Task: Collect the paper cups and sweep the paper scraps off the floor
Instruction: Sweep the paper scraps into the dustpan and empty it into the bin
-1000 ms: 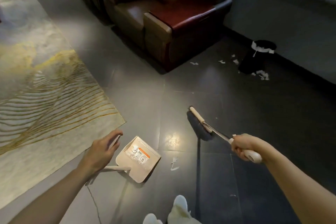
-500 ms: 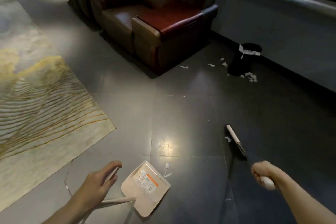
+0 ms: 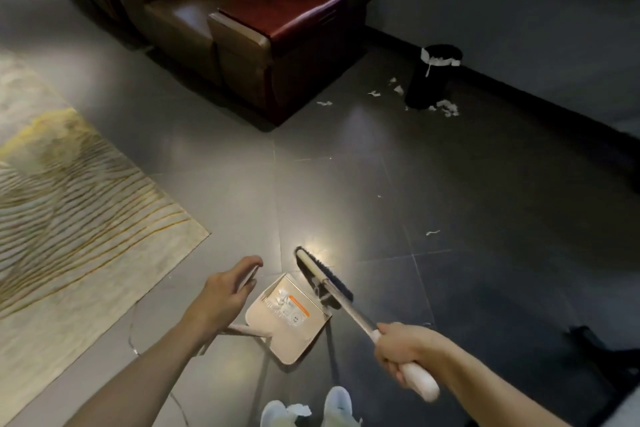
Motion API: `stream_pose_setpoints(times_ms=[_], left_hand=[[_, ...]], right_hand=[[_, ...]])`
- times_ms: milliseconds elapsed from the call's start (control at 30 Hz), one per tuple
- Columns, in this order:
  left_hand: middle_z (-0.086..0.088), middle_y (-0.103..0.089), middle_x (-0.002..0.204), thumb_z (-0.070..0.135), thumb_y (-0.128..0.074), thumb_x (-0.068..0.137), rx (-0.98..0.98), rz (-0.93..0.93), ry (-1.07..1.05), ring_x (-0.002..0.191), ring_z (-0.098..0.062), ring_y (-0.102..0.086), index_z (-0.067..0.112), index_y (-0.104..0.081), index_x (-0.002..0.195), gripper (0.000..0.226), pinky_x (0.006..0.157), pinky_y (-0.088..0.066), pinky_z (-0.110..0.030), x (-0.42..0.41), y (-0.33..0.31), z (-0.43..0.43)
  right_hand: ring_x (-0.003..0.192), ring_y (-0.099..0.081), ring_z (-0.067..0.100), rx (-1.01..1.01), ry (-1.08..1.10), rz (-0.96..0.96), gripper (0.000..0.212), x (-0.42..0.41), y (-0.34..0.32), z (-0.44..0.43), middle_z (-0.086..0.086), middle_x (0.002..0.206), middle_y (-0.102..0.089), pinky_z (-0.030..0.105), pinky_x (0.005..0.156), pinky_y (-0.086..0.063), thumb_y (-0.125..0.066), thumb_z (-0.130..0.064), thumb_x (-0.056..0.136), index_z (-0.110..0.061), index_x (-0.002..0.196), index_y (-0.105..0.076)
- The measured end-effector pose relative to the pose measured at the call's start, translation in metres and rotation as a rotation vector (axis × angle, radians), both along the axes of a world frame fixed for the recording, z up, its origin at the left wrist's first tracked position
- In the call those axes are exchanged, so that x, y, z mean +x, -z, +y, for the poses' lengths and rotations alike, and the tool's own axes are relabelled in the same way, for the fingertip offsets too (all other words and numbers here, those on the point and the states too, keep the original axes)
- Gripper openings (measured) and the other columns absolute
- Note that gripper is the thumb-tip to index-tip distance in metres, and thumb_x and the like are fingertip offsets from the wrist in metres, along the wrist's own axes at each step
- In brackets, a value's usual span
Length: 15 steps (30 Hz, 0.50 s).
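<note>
Here our right hand has its fingers wrapped tight round the white grip of the broom, whose dark bristle head lies at the open mouth of the dustpan on the grey tiled floor. Our left hand holds the top of the dustpan's thin handle with loosely curled fingers. A lone scrap lies well off to the right, and more paper scraps are scattered around the foot of the black bin, near the armchair.
</note>
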State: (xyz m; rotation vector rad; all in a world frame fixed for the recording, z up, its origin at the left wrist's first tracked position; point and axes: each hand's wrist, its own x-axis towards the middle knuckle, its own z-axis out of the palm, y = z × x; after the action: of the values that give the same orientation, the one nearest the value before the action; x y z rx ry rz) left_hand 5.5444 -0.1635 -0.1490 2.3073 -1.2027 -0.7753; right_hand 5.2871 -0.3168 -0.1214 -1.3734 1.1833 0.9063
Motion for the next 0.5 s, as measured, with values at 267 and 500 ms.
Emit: stream_pose_setpoints(times_ms=[267, 500], left_hand=[[0.001, -0.061, 0.083, 0.02, -0.052, 0.096, -0.048, 0.014, 0.025, 0.054, -0.01, -0.054, 0.029, -0.051, 0.12, 0.027, 0.056, -0.052, -0.025, 0.018, 0.007, 0.015], [-0.007, -0.061, 0.071, 0.021, -0.052, 0.096, -0.058, 0.055, 0.255, 0.046, -0.007, -0.047, 0.031, -0.05, 0.116, 0.024, 0.054, -0.046, -0.024, -0.003, 0.012, 0.012]], right_hand=[[0.037, -0.038, 0.006, 0.124, 0.357, -0.015, 0.043, -0.035, -0.033, 0.027, 0.0, 0.047, -0.045, 0.017, 0.035, -0.035, -0.045, 0.002, 0.085, -0.024, 0.119, -0.052], [0.034, -0.038, 0.008, -0.127, 0.653, 0.022, 0.062, -0.085, -0.022, 0.047, 0.002, 0.046, -0.046, 0.016, 0.035, -0.033, -0.042, 0.006, 0.083, -0.024, 0.137, -0.042]])
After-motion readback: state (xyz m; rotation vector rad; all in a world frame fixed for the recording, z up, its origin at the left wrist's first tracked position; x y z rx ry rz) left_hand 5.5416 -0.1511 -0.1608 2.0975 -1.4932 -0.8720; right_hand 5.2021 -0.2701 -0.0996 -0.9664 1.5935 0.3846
